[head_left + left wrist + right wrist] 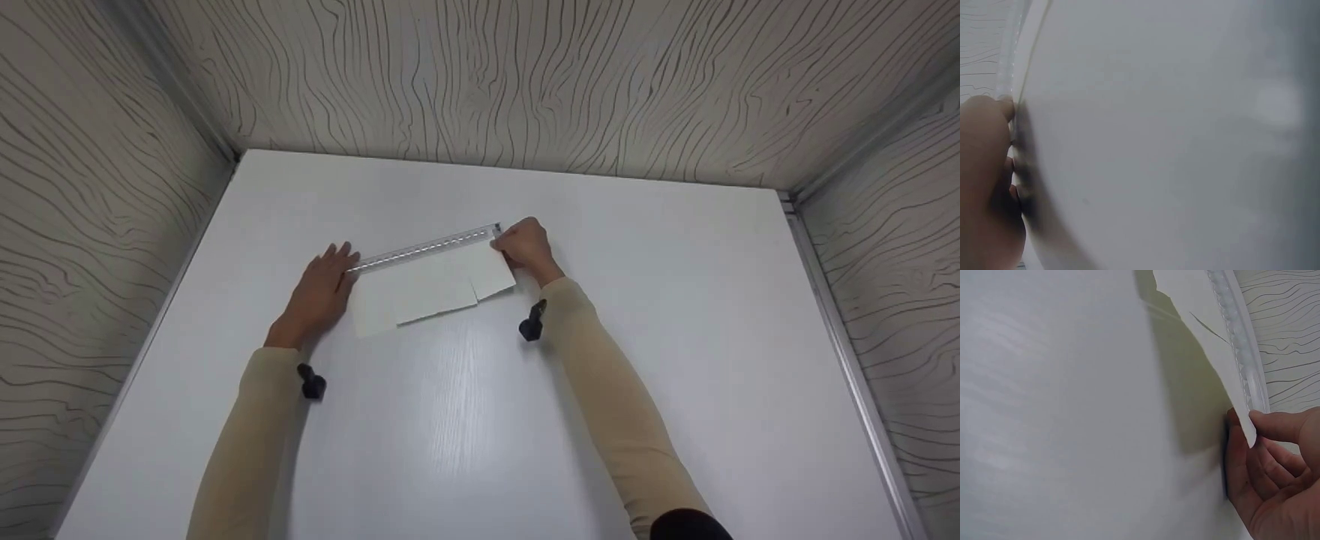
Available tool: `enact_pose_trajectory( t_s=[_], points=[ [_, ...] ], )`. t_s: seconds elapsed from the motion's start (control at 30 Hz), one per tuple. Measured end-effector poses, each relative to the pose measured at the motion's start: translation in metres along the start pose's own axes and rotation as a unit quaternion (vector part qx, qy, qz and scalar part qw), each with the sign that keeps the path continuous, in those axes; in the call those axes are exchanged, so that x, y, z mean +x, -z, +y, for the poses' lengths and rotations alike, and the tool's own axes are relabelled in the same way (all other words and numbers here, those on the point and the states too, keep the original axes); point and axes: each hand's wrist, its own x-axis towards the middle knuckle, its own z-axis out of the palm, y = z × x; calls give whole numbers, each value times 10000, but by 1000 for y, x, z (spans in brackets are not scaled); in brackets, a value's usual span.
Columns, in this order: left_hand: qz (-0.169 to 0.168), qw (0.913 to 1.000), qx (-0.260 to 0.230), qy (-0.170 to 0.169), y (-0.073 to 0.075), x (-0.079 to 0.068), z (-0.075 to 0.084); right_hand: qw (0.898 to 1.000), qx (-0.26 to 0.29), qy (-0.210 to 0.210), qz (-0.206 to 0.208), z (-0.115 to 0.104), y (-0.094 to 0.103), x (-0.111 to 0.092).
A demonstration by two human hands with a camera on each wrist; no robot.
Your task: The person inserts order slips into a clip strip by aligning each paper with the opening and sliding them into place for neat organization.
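Observation:
White paper lies along a clear plastic strip with a beaded row down its length. Its lower edge is uneven, with a slit towards the right. My right hand pinches the right corner of the paper, next to the strip's end. In the right wrist view, the thumb and fingers of that hand hold the paper's corner, which is lifted off the table. At the strip's left end rests my left hand, fingers extended on the table. The left wrist view shows its thumb against the strip's edge.
The white table has a faint wood grain and reaches patterned panels at the back. Metal rails run along the sides. A small black device hangs at the right wrist, another at the left.

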Motion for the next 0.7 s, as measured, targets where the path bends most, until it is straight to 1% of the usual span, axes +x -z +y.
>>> enact_pose_trajectory(
  t_s=[0.47,0.6,0.7],
  points=[
    [74,10000,-47,-32,0,1,0,10000,-19,7,65,-2,1,-2],
    [80,9999,-48,-44,0,0,0,9999,-63,69,103,-1,2,-2],
    [50,10000,-43,14,0,0,1,9998,-100,130,106,2,2,-2]
  ],
)
